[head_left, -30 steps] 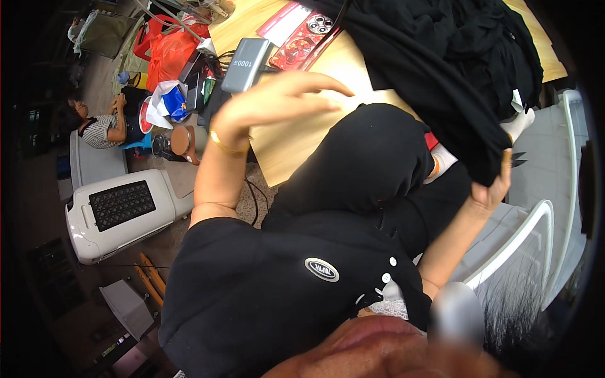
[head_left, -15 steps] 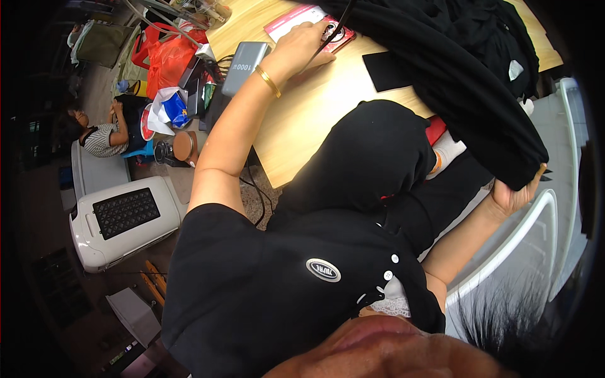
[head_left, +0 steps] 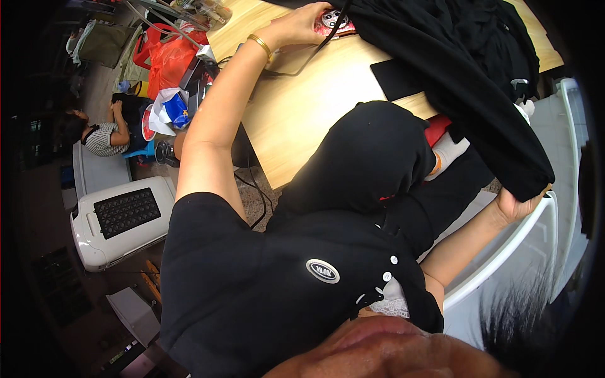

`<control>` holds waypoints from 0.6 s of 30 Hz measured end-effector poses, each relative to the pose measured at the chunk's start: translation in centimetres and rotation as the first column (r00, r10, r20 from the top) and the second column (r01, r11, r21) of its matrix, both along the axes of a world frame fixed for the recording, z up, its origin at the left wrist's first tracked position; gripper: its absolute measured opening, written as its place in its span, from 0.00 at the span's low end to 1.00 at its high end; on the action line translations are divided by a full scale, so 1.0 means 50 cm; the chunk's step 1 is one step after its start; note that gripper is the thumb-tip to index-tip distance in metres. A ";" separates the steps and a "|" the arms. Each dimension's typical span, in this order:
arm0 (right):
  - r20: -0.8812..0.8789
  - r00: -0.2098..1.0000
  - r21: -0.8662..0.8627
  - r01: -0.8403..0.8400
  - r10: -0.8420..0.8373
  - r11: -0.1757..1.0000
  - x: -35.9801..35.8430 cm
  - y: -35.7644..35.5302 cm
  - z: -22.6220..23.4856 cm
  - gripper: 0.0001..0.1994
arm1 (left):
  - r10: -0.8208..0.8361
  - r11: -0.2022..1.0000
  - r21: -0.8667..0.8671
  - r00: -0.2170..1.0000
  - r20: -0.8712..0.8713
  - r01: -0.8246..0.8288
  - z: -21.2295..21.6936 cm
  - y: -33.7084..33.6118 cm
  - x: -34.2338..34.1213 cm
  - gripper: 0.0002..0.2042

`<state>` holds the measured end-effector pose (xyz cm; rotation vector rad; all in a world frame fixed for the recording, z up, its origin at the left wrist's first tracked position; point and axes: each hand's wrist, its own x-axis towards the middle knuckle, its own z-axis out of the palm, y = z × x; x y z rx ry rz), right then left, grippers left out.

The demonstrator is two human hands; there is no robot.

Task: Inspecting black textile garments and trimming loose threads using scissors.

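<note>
With our left hand stretched to the far side of the wooden counter, our grip rests on a small red-and-white packet, though we cannot tell whether the fingers have closed on it. Our right hand, near right, is clenched on the hanging edge of the black garment, which lies heaped across the counter's right side. We judge the work barely begun: the garment is bunched, not spread or folded.
</note>
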<state>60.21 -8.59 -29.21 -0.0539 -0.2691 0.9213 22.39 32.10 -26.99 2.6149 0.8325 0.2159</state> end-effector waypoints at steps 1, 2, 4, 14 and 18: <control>0.004 0.996 -0.106 0.094 -0.094 0.990 -0.003 0.001 -0.001 0.15 | 0.029 0.999 0.031 1.000 -0.011 -0.029 -0.018 0.018 -0.015 0.41; 0.021 0.982 -0.210 0.186 -0.186 0.960 -0.005 0.001 0.001 0.12 | 0.057 0.996 0.062 0.998 -0.019 -0.056 -0.034 0.034 -0.029 0.44; 0.020 0.980 -0.218 0.197 -0.197 0.956 -0.009 -0.003 -0.002 0.12 | 0.013 0.994 0.107 1.000 0.017 -0.015 -0.044 0.049 -0.029 0.44; -0.004 0.995 -0.115 0.098 -0.099 0.989 -0.017 -0.007 -0.015 0.11 | 0.327 0.932 -0.239 0.913 0.243 -0.271 -0.063 0.178 -0.100 0.27; 0.007 0.996 -0.095 0.088 -0.088 0.992 -0.033 -0.005 -0.013 0.12 | 0.512 0.844 0.206 0.858 -0.035 -0.495 -0.060 0.203 -0.122 0.41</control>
